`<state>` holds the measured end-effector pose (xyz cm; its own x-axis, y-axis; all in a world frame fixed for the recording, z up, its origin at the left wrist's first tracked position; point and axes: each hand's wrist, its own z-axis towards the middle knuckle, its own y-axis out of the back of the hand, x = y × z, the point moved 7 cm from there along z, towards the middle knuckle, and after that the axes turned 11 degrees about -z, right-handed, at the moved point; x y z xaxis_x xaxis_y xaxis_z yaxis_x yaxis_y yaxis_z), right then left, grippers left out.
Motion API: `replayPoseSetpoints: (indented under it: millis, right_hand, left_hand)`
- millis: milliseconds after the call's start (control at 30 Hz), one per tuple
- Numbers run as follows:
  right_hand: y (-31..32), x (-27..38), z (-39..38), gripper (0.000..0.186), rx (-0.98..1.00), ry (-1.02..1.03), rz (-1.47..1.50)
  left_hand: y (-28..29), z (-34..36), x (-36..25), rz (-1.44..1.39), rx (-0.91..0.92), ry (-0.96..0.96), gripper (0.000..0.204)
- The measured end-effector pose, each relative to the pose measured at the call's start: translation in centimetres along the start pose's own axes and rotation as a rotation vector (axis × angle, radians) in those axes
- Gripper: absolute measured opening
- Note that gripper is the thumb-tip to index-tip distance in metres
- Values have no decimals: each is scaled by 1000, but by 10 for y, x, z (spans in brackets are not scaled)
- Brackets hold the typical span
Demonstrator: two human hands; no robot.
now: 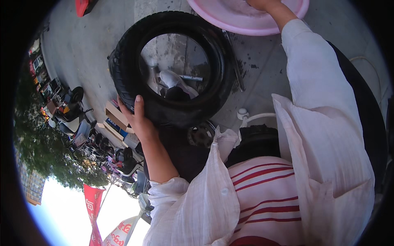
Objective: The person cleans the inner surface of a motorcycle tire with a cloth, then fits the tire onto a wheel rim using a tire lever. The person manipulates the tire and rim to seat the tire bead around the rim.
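My left hand [137,119] grips the lower left side of a black scooter tyre [217,65], thumb on the sidewall, the tyre held upright-looking over my lap. Through its opening show my white shoe [168,78] and a metal tube [191,78] on the concrete. My right hand [258,5] reaches into a pink basin [295,12] at the top; its fingertips are hard to make out. A long metal bar [238,76] lies right of the tyre. A brake disc [197,135] and a pale hose fitting [243,117] show below the tyre.
Parked scooters [82,131] line the left, with open cardboard boxes [115,117] nearer me. A red object [84,6] is on the pavement at top left. A pale hose [365,61] lies on the right. Trees [33,147] and red and white flags [92,209] are beyond.
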<state>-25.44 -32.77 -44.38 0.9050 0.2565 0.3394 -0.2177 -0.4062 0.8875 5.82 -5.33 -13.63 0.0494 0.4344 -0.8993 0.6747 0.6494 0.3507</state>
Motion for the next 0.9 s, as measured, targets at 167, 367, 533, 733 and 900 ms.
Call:
replayPoseSetpoints:
  millis: [167, 367, 533, 733, 900]
  right_hand:
    - [58, 108, -39, 19, 34, 202, 559]
    - [86, 259, -119, 32, 149, 591, 1042]
    - [85, 303, -151, 26, -50, 432, 1170]
    - [72, 303, -194, 28, 35, 727, 973]
    - [67, 281, -210, 23, -3, 695, 1035]
  left_hand:
    - [7, 8, 2, -58, -34, 15, 74]
    - [-11, 6, -10, 1, -32, -28, 66]
    - [-11, 9, -9, -55, -10, -20, 70]
    - [1, 16, -2, -72, -29, 46, 70]
    - [-2, 24, -7, -55, -73, 67, 71]
